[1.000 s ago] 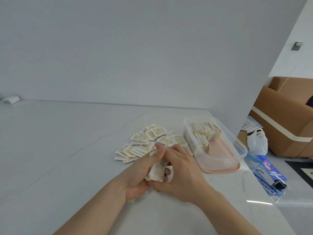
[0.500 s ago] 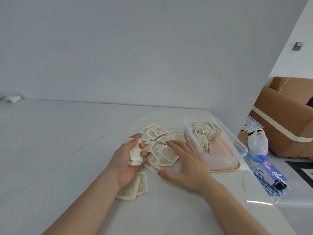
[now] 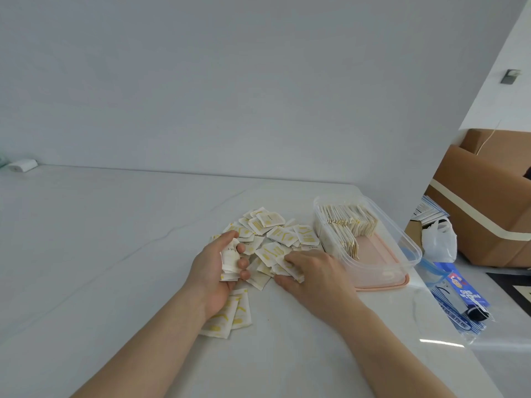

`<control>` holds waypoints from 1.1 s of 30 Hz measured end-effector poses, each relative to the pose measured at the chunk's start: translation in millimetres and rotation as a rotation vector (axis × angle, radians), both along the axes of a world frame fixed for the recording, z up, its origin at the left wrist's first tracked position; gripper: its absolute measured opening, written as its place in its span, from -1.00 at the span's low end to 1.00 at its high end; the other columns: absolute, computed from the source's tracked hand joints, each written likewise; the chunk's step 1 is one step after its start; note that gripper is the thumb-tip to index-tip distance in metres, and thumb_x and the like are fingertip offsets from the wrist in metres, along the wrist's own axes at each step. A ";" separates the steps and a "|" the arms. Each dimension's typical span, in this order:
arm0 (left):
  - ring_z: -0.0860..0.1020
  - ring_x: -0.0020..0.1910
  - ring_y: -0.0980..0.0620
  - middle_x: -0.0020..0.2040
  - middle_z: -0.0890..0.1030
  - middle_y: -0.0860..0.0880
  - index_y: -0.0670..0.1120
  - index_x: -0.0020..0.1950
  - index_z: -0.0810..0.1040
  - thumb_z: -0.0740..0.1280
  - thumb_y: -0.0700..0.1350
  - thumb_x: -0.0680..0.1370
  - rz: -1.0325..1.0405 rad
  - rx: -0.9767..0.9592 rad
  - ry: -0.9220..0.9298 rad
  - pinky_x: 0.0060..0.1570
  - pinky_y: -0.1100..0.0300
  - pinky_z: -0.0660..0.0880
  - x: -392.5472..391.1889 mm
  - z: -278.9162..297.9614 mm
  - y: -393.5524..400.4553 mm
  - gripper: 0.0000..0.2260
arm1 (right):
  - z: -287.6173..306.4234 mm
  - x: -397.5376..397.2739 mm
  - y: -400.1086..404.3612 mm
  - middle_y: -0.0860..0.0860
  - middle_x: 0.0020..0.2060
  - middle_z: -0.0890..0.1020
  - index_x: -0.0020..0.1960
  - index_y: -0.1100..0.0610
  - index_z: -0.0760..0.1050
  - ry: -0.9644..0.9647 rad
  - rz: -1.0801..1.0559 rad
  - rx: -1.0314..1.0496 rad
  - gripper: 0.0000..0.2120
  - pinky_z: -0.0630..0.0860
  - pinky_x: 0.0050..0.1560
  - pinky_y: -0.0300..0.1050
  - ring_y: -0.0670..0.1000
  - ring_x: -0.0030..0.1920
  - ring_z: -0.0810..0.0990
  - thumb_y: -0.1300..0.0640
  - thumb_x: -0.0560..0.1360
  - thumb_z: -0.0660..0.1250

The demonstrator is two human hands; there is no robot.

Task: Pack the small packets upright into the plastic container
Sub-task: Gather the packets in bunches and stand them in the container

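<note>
right hand (image 3: 313,271) moved onto loose packets (image 3: 275,239), fingers pinching some; left hand (image 3: 214,268) grips upright stack (image 3: 230,261).

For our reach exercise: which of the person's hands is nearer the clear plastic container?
Right. The right hand lies beside the clear plastic container; the left hand holds packets farther away.

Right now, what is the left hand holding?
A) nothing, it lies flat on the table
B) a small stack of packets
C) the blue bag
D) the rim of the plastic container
B: the left hand has its fingers curled round a small stack of packets, beside the loose pile and apart from the plastic container.
</note>
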State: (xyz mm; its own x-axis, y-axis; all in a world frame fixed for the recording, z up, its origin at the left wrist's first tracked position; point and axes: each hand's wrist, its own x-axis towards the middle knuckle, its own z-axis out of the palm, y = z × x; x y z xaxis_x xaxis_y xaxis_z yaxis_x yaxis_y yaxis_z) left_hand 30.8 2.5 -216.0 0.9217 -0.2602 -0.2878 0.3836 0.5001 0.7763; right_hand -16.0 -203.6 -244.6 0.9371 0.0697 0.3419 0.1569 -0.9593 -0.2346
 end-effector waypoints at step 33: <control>0.70 0.10 -0.05 0.20 0.70 -0.18 -0.20 0.32 0.62 0.08 0.41 0.57 -0.259 -0.002 0.016 -0.02 0.12 0.67 -21.7 9.3 -16.4 -0.24 | 10.1 -12.8 34.3 -0.12 -0.15 0.71 0.07 0.12 0.67 -0.663 0.177 0.095 -0.82 0.56 -0.34 -0.02 0.00 -0.17 0.68 0.11 0.68 0.29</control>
